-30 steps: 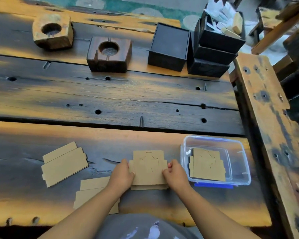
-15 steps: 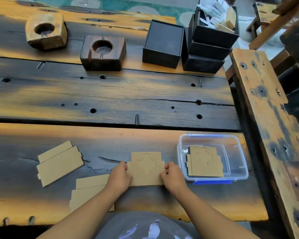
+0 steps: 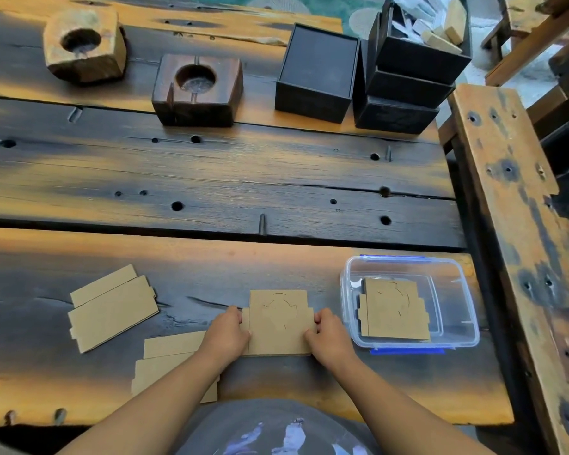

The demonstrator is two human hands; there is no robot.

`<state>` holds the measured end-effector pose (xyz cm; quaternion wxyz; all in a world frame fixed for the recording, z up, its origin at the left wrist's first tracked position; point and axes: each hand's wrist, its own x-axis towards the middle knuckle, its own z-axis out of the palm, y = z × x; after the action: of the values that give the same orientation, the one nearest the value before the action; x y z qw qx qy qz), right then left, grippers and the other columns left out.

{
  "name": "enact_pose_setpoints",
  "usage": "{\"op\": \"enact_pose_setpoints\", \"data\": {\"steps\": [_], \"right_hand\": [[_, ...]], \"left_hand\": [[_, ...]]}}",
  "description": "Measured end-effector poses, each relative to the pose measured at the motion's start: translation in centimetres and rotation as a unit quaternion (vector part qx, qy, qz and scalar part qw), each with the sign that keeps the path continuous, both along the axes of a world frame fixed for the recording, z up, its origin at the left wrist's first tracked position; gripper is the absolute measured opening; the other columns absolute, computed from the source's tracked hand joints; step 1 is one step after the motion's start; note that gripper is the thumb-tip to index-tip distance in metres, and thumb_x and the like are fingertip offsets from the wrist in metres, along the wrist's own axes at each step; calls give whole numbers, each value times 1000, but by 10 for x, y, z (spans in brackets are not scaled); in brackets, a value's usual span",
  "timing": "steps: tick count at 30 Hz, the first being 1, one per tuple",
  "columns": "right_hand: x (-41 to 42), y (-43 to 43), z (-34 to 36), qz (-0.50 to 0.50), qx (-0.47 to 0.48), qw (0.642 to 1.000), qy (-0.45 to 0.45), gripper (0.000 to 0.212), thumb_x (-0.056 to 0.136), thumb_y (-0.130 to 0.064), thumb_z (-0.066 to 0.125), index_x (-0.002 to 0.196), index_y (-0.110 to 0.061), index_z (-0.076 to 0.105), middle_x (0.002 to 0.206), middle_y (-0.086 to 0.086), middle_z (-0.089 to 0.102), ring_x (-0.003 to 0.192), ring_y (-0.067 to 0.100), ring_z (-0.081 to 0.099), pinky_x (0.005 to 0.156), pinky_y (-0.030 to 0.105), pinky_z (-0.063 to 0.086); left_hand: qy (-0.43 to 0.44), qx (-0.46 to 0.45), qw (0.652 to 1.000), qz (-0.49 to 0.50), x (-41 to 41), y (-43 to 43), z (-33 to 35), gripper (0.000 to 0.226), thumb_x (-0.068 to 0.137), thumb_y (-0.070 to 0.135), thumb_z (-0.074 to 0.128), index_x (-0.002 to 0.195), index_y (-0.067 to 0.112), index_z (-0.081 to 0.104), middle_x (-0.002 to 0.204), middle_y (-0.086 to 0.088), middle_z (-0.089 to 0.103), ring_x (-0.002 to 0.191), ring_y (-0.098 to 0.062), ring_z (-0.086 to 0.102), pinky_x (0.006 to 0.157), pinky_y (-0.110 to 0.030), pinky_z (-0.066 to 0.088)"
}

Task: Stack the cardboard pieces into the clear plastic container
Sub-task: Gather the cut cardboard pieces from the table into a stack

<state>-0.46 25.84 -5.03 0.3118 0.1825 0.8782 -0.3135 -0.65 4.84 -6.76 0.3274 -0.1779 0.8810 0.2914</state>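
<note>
Little has moved vs 0.5 s ago: both hands & the cardboard stack [image 3: 278,323] sit in the same spot on the table [image 3: 211,178], near edge. Clear plastic container [image 3: 454,326] w/ blue clips rests just right of the stack, holding cardboard pieces [image 3: 393,310] flat inside. Two black boxes far right-back, two wooden blocks w/ round holes far left-back. Loose cardboard [image 3: 112,307] lies left; more [image 3: 168,359] partly under the left forearm. Left hand [image 3: 225,333] grip clasps the stack's left edge; right hand [image 3: 329,336] grip clasps its right edge, stack flat on the table.
</note>
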Motion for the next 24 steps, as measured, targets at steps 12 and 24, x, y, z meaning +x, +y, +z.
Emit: {"op": "enact_pose_setpoints", "data": {"steps": [12,24], "right_hand": [[-6,-4,1,-35,-23,998,-37,16,83,-15,54,99,-13,55,95,5,61,87,21,59,71,31,46],[4,-2,5,-159,-118,975,-98,31,84,-8,63,57,-21,55,63,-6,61,61,9,57,52,21,41]], "left_hand": [[-8,32,998,60,2,0,-2,14,82,14,63,94,11,56,94,-4,65,86,-22,58,64,-28,40],[-44,41,994,92,15,2,3,19,81,12,63,89,14,46,87,-3,59,78,-22,55,59,-28,38]]}}
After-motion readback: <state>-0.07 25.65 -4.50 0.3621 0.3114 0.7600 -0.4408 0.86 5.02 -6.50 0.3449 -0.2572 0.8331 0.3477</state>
